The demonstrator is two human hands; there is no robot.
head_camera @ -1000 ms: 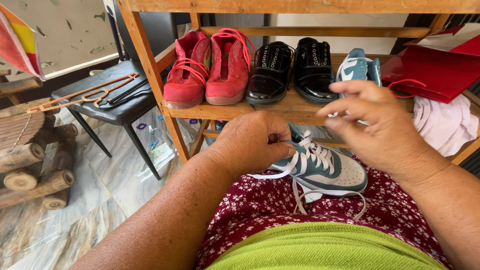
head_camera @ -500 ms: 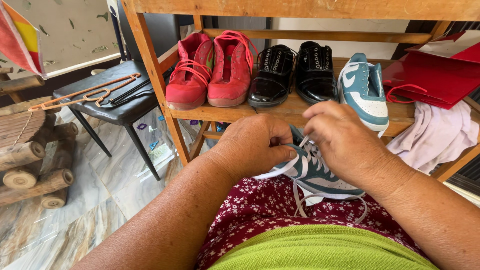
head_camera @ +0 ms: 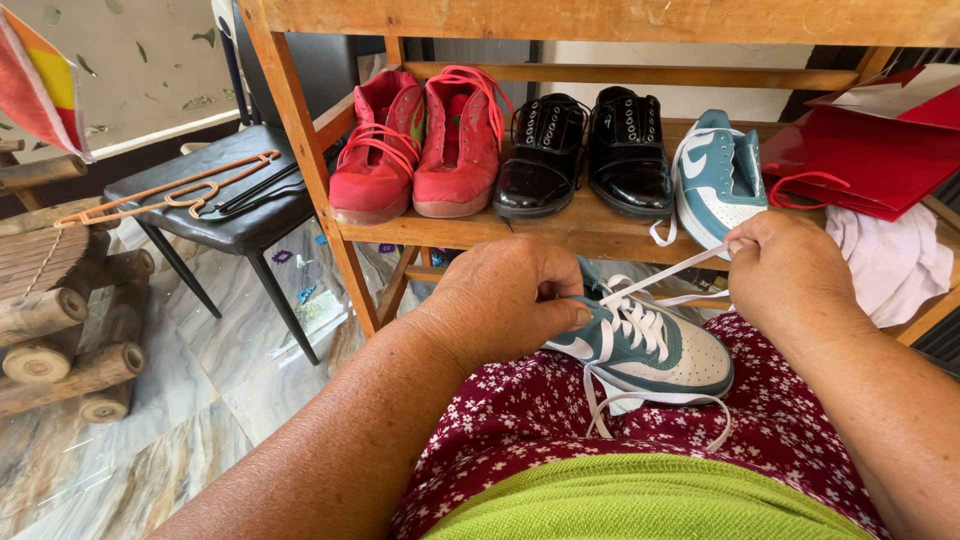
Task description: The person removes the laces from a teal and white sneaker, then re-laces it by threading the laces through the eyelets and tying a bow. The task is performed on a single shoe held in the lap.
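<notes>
Sneaker (head_camera: 650,345) in teal and white lies on the person's lap, below the wooden shelf's (head_camera: 560,232) front edge. Left hand (head_camera: 510,300) has its grip closed over the sneaker's heel end. Right hand (head_camera: 785,270) pinches the white lace (head_camera: 665,275), taut. Matching sneaker (head_camera: 715,180) leans on the shelf beside black shoes (head_camera: 585,150).

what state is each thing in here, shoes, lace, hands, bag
teal sneaker: on the lap, partly laced
white lace: pulled taut
left hand: gripping the sneaker
right hand: pinching the lace
second teal sneaker: on the shelf, lace hanging
red shoes: laced
black shoes: on the shelf, unlaced
red bag: lying flat
</notes>
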